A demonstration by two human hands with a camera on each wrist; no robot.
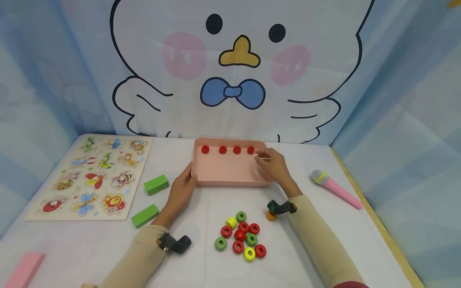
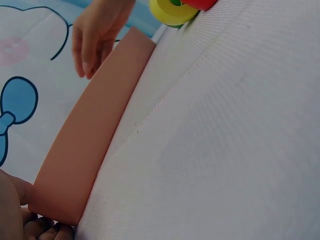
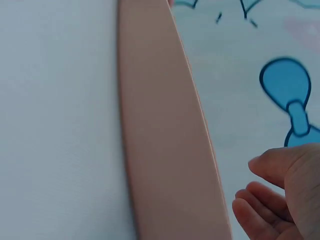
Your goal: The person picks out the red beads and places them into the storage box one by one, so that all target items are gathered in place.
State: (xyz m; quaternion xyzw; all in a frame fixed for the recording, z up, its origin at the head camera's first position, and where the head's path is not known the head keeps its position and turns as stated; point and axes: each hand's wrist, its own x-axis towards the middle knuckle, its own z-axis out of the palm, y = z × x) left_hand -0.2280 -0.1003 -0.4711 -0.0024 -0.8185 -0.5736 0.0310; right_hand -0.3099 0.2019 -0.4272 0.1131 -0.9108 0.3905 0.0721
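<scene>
A shallow pink tray (image 1: 227,170) lies near the back of the table, with several red beads (image 1: 222,150) in a row along its far side. At the tray's left wall, my left hand (image 1: 182,190) grips the rim between thumb and fingers, as the left wrist view also shows at the tray's end (image 2: 90,135). Over the tray's right side hovers my right hand (image 1: 273,165), close to the rightmost red bead (image 1: 250,150). In the right wrist view its thumb and loosely bent fingers (image 3: 257,220) stand apart, with nothing visible between them.
Loose red, green and yellow beads (image 1: 238,247) are grouped in front of the tray. An orange bead (image 1: 271,216) sits partly behind my right wrist strap. Left are green blocks (image 1: 156,185), an insect puzzle board (image 1: 97,180) and a pink block (image 1: 27,270); right, a toy microphone (image 1: 338,190).
</scene>
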